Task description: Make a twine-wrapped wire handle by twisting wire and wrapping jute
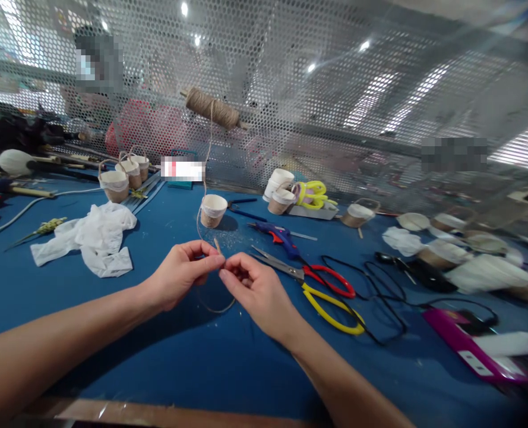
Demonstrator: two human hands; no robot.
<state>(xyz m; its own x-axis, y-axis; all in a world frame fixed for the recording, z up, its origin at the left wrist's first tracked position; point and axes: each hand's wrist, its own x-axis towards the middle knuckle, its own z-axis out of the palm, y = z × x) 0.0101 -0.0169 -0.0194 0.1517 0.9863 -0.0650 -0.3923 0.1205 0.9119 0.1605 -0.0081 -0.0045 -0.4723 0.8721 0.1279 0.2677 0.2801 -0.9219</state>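
Twine (218, 245) is being held between my hands above the tabletop (166, 368), its line apparently trailing up to the spool (212, 108). My left grip (181, 276) and right grip (259, 291) are closing to fingertip pinches, nearly meeting; both are seemingly holding the cord. Hard pulling could be dragging the strand against the small cup (214, 212) and tipping it; weak pinching could be letting the thin end slip. The short tip is pointing up and away from me, leaning slightly left; the longer run's axis is descending steeply, curving past the cup's left side.
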